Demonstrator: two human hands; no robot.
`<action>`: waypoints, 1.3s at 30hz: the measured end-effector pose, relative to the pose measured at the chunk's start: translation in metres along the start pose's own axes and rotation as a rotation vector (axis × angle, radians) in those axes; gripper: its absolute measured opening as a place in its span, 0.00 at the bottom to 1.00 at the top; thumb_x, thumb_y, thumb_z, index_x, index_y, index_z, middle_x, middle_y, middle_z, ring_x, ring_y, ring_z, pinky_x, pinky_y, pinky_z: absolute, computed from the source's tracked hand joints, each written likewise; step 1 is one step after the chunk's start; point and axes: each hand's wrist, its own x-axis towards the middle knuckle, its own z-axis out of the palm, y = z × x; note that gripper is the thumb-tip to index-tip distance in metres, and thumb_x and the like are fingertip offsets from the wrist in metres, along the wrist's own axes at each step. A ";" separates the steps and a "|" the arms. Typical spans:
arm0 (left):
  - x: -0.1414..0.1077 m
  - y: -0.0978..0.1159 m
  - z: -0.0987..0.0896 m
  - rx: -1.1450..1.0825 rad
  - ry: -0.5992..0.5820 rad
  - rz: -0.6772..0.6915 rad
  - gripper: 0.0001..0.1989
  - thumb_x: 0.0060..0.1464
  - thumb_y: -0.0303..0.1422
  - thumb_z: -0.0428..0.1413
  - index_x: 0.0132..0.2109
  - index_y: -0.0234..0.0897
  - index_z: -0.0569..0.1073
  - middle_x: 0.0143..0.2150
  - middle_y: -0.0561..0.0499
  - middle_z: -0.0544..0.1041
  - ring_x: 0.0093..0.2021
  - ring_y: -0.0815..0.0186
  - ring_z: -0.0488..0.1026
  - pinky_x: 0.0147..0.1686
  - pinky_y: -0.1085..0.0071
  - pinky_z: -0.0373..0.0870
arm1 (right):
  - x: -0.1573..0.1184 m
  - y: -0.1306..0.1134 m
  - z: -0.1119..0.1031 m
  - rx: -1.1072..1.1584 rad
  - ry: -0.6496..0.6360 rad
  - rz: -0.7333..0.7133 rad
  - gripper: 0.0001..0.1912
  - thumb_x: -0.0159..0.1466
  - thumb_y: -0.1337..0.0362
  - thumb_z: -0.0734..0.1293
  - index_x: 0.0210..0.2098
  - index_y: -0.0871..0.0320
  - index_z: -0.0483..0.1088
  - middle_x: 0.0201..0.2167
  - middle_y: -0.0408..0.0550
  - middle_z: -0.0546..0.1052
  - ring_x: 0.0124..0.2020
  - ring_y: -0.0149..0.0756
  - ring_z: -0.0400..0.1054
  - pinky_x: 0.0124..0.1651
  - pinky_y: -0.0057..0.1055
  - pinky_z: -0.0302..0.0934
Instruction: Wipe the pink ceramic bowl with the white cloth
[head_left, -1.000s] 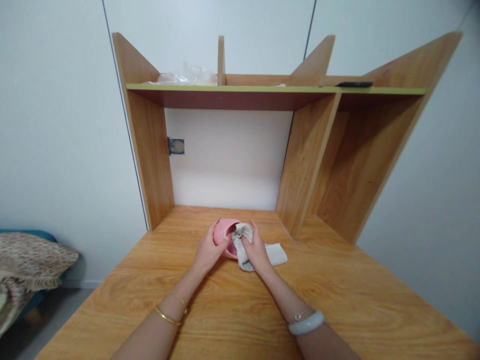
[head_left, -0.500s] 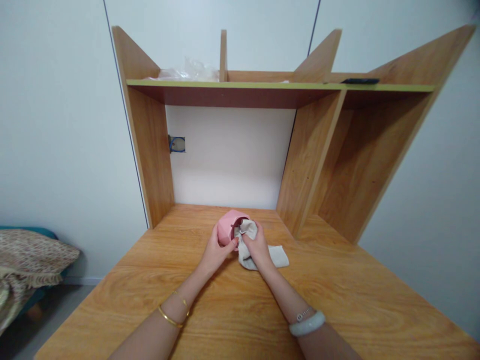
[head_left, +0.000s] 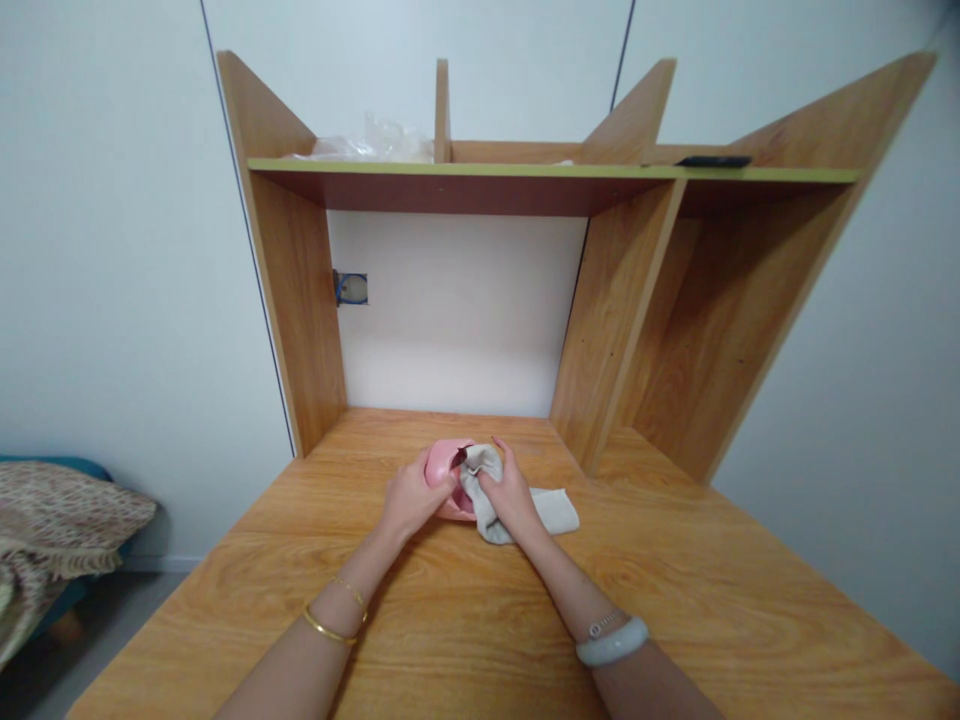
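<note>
A pink, faceted, hollow container, perhaps a pot or vase, lies tipped with its dark opening toward the right. My left hand grips it from the left, thumb at the rim. My right hand pinches a light grey cloth at the opening, its index finger raised. Part of the cloth reaches the container's mouth, and its loose end lies flat on the wooden desk to the right. How far the cloth goes inside is hidden.
Behind my hands stands a wooden shelf unit with upright dividers. On it lie a clear plastic bag and a dark flat object. An opened wall socket box shows at the back left. A patterned blanket is at far left.
My left hand and the pink container have moved slightly left and down, with the container turned. My right index finger has lifted off the cloth.
</note>
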 end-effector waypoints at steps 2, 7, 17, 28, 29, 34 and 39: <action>0.003 -0.005 0.003 -0.101 0.002 -0.013 0.26 0.47 0.42 0.55 0.52 0.36 0.68 0.46 0.43 0.74 0.46 0.54 0.70 0.46 0.62 0.63 | -0.001 0.001 0.001 0.017 0.005 -0.006 0.29 0.51 0.65 0.62 0.53 0.57 0.58 0.42 0.49 0.73 0.42 0.38 0.68 0.46 0.35 0.60; 0.008 -0.014 0.016 -0.428 0.020 -0.007 0.30 0.51 0.46 0.51 0.57 0.33 0.60 0.56 0.40 0.64 0.55 0.58 0.62 0.54 0.63 0.56 | 0.000 0.004 0.001 0.034 0.062 0.004 0.28 0.51 0.66 0.60 0.53 0.58 0.57 0.47 0.52 0.70 0.47 0.39 0.65 0.51 0.37 0.57; -0.004 0.001 0.029 -0.711 -0.172 -0.023 0.40 0.40 0.42 0.62 0.57 0.33 0.54 0.56 0.40 0.64 0.54 0.59 0.63 0.54 0.64 0.59 | 0.004 0.011 0.003 0.127 0.138 0.061 0.26 0.50 0.64 0.61 0.49 0.60 0.59 0.44 0.53 0.72 0.45 0.40 0.67 0.49 0.37 0.60; -0.009 -0.005 0.020 -0.228 0.037 0.051 0.35 0.42 0.37 0.59 0.58 0.35 0.58 0.49 0.43 0.71 0.48 0.56 0.68 0.48 0.62 0.63 | 0.012 0.026 0.014 0.139 0.087 0.144 0.31 0.44 0.64 0.66 0.48 0.59 0.58 0.40 0.51 0.73 0.40 0.41 0.69 0.43 0.37 0.63; -0.010 -0.003 0.018 -0.175 0.037 0.039 0.36 0.41 0.38 0.59 0.58 0.36 0.58 0.48 0.43 0.71 0.47 0.54 0.69 0.47 0.61 0.63 | 0.013 0.028 0.013 0.127 0.092 0.141 0.32 0.43 0.64 0.66 0.49 0.59 0.58 0.40 0.51 0.73 0.40 0.41 0.69 0.43 0.37 0.63; -0.010 0.003 0.009 -0.035 0.046 0.036 0.36 0.38 0.40 0.60 0.56 0.37 0.62 0.42 0.44 0.75 0.42 0.52 0.71 0.45 0.61 0.64 | 0.013 0.026 0.007 0.059 0.071 0.118 0.35 0.44 0.63 0.67 0.51 0.59 0.57 0.37 0.49 0.74 0.38 0.40 0.69 0.44 0.38 0.61; -0.006 0.000 0.005 -0.030 0.013 0.050 0.30 0.41 0.39 0.58 0.53 0.35 0.66 0.43 0.43 0.75 0.42 0.53 0.71 0.43 0.62 0.65 | 0.007 0.015 0.005 0.010 0.049 0.046 0.32 0.47 0.63 0.66 0.51 0.59 0.59 0.39 0.51 0.74 0.40 0.40 0.69 0.44 0.38 0.61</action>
